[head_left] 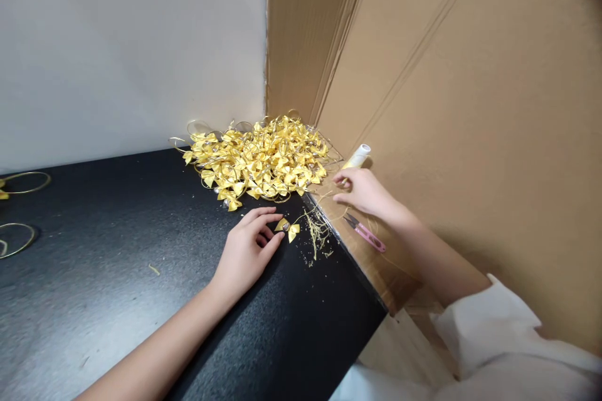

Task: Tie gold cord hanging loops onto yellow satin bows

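Head camera: the left hand (249,249) reaches over the black desk (117,276), its thumb and forefinger drawn narrowly together on a yellow ribbon bow (293,231), holding it by the left wing just above or against the surface; which of the two cannot be told. A small shiny bead (286,226) sits at the bow's centre. To the right, the right hand (364,191) is loosely curled, with a small gap between thumb and forefinger; whether it grips a thread cannot be made out. Just beyond its fingers lies a pale spool (362,153), leaning toward the cardboard wall (470,106).

Nearer, below the right hand, pink-handled thread snips (374,240) rest on the brown cardboard ledge (395,276) along the desk's right edge, blades pointing far and left. Between the bow and the snips, yellow thread scraps (316,235) lie scattered on the desk. Beyond both hands, a large pile of yellow bows (263,160) with gold-coloured wire rings fills the far right corner, against the pale wall (132,44) and the cardboard. Two more wire rings (28,173) lie at the desk's left edge.
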### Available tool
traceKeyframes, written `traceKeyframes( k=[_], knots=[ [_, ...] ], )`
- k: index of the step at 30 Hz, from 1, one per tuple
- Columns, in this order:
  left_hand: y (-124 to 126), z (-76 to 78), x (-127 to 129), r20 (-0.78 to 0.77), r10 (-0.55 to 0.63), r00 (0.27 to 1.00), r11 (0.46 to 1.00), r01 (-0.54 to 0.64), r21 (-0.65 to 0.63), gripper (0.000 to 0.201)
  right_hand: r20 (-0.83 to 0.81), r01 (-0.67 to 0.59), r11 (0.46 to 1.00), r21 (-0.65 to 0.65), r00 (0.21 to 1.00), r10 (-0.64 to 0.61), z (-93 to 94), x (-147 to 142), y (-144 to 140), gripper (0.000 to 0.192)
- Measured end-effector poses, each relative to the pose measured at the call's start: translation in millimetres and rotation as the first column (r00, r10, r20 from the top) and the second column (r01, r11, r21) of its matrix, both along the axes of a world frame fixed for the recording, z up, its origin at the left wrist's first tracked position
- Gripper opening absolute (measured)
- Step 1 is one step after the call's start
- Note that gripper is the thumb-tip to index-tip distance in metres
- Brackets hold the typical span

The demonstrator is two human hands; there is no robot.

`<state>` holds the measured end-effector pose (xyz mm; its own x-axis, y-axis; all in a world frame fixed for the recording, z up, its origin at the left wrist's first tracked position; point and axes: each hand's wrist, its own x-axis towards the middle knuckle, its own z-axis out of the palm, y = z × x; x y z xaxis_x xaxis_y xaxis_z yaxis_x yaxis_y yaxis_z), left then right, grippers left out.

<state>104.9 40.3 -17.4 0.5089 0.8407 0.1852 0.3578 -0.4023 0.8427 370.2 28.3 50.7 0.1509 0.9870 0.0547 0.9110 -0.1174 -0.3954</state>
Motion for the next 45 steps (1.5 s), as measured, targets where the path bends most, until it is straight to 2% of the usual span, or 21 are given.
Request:
traceKeyframes(
  k=[3,5,11,14,18,20,21,22,24,26,27,30,33,39,42,45],
  knots=[
    [-0.9,-1.3,-2.3,0.018,0.039,0.999,0.997,-0.04,0.061,0.017,0.047,0.034,0.999,0.006,0.998,-0.034,13.7,7.7,-22.5,0.012],
    [-1.9,-1.4,-3.6,0.022,0.063,0.998,0.991,-0.065,0.113,0.013,0.08,0.04,0.999,-0.031,0.996,-0.037,14.4,11.6,-34.3,0.01],
    [-7.8,3.1,-7.6,0.024,0.074,0.997,0.986,-0.076,0.15,0.01,0.203,0.051,0.994,-0.092,0.979,-0.031,-8.6,8.2,-41.6,0.011],
    [-12.0,4.9,-10.0,0.036,0.088,0.996,0.985,-0.092,0.145,0.009,0.261,0.047,0.998,-0.052,0.965,-0.032,-9.6,4.9,-41.2,0.018],
    [-15.2,2.0,-11.1,0.07,0.105,0.992,0.979,-0.115,0.166,0.008,0.308,0.046,0.997,0.068,0.949,-0.065,8.3,1.8,-48.3,0.019],
    [-14.8,1.7,-11.2,0.092,0.112,0.989,0.974,-0.127,0.187,0.007,0.252,-0.024,0.985,0.17,0.967,-0.02,19.6,-4.3,-53.1,0.017],
    [-14.1,3.1,-11.5,0.104,0.115,0.988,0.971,-0.134,0.197,0.007,0.198,-0.092,0.966,0.241,0.979,0.043,24.1,-9.5,-54.9,0.016],
    [-13.1,6.0,-12.0,0.116,0.116,0.986,0.969,-0.138,0.204,0.007,0.135,-0.171,0.931,0.322,0.982,0.133,27.3,-16.2,-56.1,0.015],
    [-11.1,16.0,-14.7,0.148,0.103,0.984,0.966,-0.135,0.221,0.009,0.012,-0.302,0.826,0.477,0.941,0.338,29.2,-33.0,-56.1,0.014],
    [-10.3,30.1,-20.1,0.167,0.065,0.984,0.966,-0.103,0.235,0.011,-0.099,-0.352,0.745,0.567,0.869,0.486,25.3,-52.4,-53.4,0.012],
    [-11.0,37.5,-24.0,0.166,0.035,0.985,0.969,-0.074,0.235,0.012,-0.155,-0.357,0.723,0.591,0.829,0.537,21.9,-62.2,-51.3,0.011],
    [-17.9,55.4,-39.5,0.169,-0.068,0.983,0.982,0.036,0.186,0.014,-0.308,-0.348,0.713,0.609,0.724,0.617,10.5,-89.6,-44.6,0.008],
    [-29.8,62.3,-56.6,0.22,-0.093,0.971,0.99,0.068,0.121,0.015,-0.412,-0.324,0.719,0.615,0.645,0.644,1.9,-113.5,-39.2,0.006],
    [-45.0,62.9,-79.8,0.343,0.078,0.936,0.996,-0.086,0.008,0.008,-0.483,-0.324,0.693,0.643,0.531,0.696,-6.9,-148.3,-34.7,0.009],
    [-45.9,64.0,-85.7,0.347,0.132,0.929,0.989,-0.146,0.016,0.007,-0.46,-0.332,0.671,0.663,0.527,0.715,-10.4,-158.2,-34.5,0.012],
    [-45.6,64.2,-88.0,0.333,0.176,0.927,0.98,-0.196,0.028,0.006,-0.424,-0.329,0.658,0.678,0.556,0.715,-13.0,-165.1,-34.2,0.012]
  ],
)
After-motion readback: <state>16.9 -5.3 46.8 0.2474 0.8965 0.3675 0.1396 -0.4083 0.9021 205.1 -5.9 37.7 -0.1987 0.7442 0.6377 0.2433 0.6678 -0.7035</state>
